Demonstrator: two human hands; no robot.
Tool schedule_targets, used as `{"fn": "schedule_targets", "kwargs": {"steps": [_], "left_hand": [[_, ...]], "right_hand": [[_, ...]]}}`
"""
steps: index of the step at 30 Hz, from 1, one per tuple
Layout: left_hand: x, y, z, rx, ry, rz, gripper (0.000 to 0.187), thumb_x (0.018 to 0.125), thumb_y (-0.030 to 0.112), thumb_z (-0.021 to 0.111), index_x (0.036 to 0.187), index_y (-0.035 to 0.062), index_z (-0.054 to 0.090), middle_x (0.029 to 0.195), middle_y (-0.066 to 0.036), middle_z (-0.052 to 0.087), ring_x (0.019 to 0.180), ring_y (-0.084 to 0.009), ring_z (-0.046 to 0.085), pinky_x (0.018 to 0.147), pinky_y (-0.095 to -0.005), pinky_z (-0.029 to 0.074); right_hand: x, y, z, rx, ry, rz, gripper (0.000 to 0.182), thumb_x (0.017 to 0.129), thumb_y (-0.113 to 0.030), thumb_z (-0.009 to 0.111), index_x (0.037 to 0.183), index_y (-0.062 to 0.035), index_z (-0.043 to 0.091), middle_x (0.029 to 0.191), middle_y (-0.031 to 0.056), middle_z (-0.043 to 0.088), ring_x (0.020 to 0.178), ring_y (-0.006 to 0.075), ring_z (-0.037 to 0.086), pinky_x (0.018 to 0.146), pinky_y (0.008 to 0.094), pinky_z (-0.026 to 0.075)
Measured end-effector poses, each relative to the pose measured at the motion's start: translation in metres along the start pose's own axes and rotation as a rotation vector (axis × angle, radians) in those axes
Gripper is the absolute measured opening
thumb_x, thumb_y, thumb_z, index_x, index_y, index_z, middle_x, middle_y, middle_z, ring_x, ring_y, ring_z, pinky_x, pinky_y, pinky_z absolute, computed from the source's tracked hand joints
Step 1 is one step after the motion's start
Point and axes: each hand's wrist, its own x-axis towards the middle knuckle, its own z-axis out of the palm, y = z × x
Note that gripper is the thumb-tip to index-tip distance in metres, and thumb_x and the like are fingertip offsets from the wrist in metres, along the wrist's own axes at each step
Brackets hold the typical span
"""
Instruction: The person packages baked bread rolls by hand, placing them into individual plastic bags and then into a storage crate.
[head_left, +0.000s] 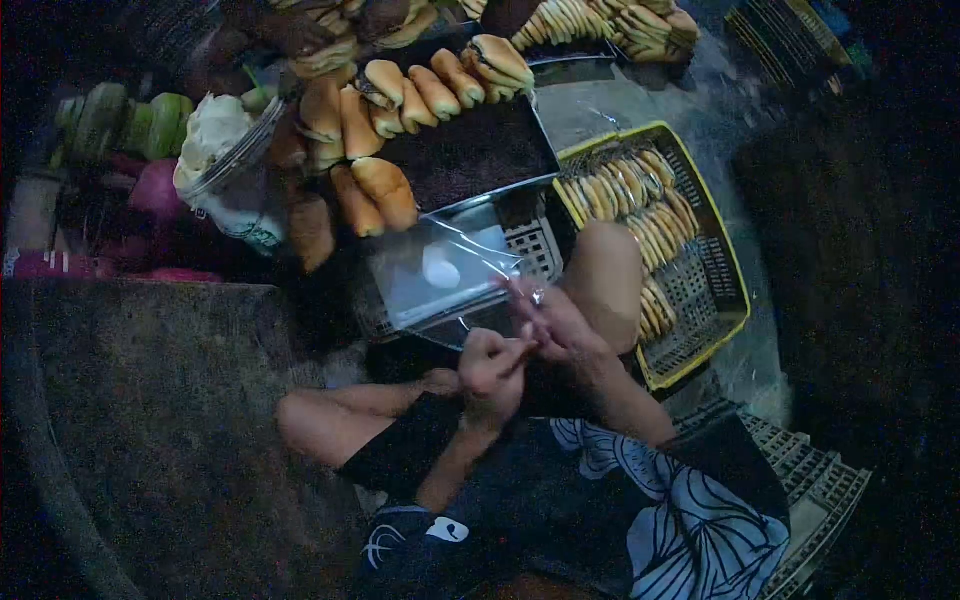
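My left hand (492,372) is closed, its fingertips close to my other hand; what it pinches, if anything, is hidden. My right hand (558,322) has smeared fingers bent around a glinting bit of clear plastic film (538,297). Beyond both hands lies a flat stack of clear plastic sheets or bags (470,240) with a white oval patch. Split buns (385,190) line the edges of a metal tray with dark filling (470,155) farther away. To the right, a yellow-rimmed crate (742,290) holds rows of wrapped flat buns (655,235).
A bag of white cream (212,140) stands at the left near green vegetable-like items (120,120). More buns (570,25) are piled at the top, where another person's dark hands partly show. A pale plastic crate (815,490) sits at the lower right.
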Motion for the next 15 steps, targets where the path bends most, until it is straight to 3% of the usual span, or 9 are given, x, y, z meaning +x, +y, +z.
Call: {"fn": "schedule_targets", "kwargs": {"steps": [2,3,5,6,8,9,11,14,15], "left_hand": [[0.003,-0.012,0.012,-0.129,0.128,-0.051,0.031,0.067,0.008,0.064,0.097,0.0035,0.06,0.081,-0.006,0.052,0.078,-0.0205,0.05,0.068,-0.0307,0.042],[0.028,-0.01,0.01,-0.498,0.561,-0.171,0.029,0.073,0.014,0.058,0.099,0.0019,0.057,0.084,-0.007,0.053,0.077,-0.0207,0.051,0.067,-0.0302,0.043],[0.037,-0.033,-0.007,-0.864,1.008,-0.287,0.031,0.079,0.021,0.052,0.102,0.0003,0.054,0.087,-0.008,0.055,0.075,-0.0208,0.052,0.067,-0.0297,0.044],[0.024,-0.07,-0.032,-1.337,0.68,-0.564,0.033,0.08,0.021,0.051,0.104,-0.0011,0.05,0.091,-0.009,0.055,0.08,-0.022,0.053,0.074,-0.0334,0.043],[0.012,-0.114,-0.06,-1.762,0.291,-0.808,0.035,0.081,0.021,0.049,0.107,-0.0024,0.047,0.095,-0.009,0.055,0.084,-0.0233,0.053,0.08,-0.037,0.042],[0.013,-0.127,-0.069,-1.714,0.516,-0.746,0.033,0.08,0.02,0.049,0.104,-0.0019,0.047,0.095,-0.01,0.055,0.086,-0.0241,0.052,0.083,-0.0403,0.04],[0.023,-0.132,-0.083,-1.557,1.005,-0.72,0.026,0.078,0.017,0.049,0.098,0.0006,0.049,0.1,-0.012,0.053,0.096,-0.0266,0.049,0.09,-0.0483,0.034],[0.022,-0.148,-0.104,-1.816,0.936,-0.412,0.032,0.071,0.016,0.052,0.098,-0.0003,0.049,0.11,-0.019,0.048,0.106,-0.0337,0.043,0.095,-0.0578,0.022],[0.03,-0.142,-0.11,-1.872,0.911,-0.397,0.041,0.066,0.014,0.053,0.104,-0.001,0.045,0.111,-0.019,0.047,0.111,-0.0364,0.037,0.097,-0.0579,0.017]], "right_hand": [[0.048,0.011,0.023,-0.615,0.407,-0.649,0.044,0.085,-0.025,0.046,0.122,-0.006,0.033,0.109,0.0116,0.052,0.092,0.0214,0.054,0.077,0.0323,0.047],[0.063,0.017,0.024,-0.618,0.406,-0.637,0.044,0.085,-0.025,0.046,0.122,-0.006,0.033,0.109,0.0116,0.052,0.092,0.0214,0.054,0.077,0.0323,0.047],[0.082,0.032,0.021,-0.282,0.151,-0.45,0.047,0.084,-0.027,0.047,0.123,-0.0043,0.032,0.123,0.0135,0.039,0.107,0.0234,0.045,0.09,0.0346,0.038],[0.085,0.039,0.004,-0.191,0.302,-0.296,0.047,0.083,-0.025,0.048,0.122,-0.005,0.032,0.121,0.0135,0.041,0.104,0.0267,0.047,0.09,0.0358,0.038],[0.095,0.046,-0.015,-0.648,0.491,-0.062,0.058,0.079,-0.028,0.054,0.124,-0.0026,0.029,0.127,0.0157,0.033,0.114,0.0274,0.038,0.092,0.0372,0.035],[0.108,0.035,-0.028,-0.648,0.484,-0.05,0.058,0.079,-0.028,0.054,0.124,-0.0026,0.029,0.127,0.0157,0.033,0.114,0.0274,0.038,0.092,0.0372,0.035],[0.144,-0.006,-0.051,-1.871,0.648,-0.201,0.065,0.072,-0.022,0.063,0.124,-0.0009,0.029,0.125,0.0183,0.034,0.114,0.0303,0.037,0.093,0.0383,0.033],[0.195,-0.059,-0.087,-2.644,0.657,-0.985,0.07,0.064,-0.019,0.069,0.121,-0.0003,0.034,0.116,0.0201,0.045,0.107,0.0333,0.044,0.089,0.0353,0.037],[0.197,-0.083,-0.107,-2.611,0.498,-0.996,0.071,0.061,-0.02,0.071,0.12,-0.0006,0.036,0.113,0.0201,0.047,0.105,0.0344,0.046,0.088,0.0348,0.038]]}}
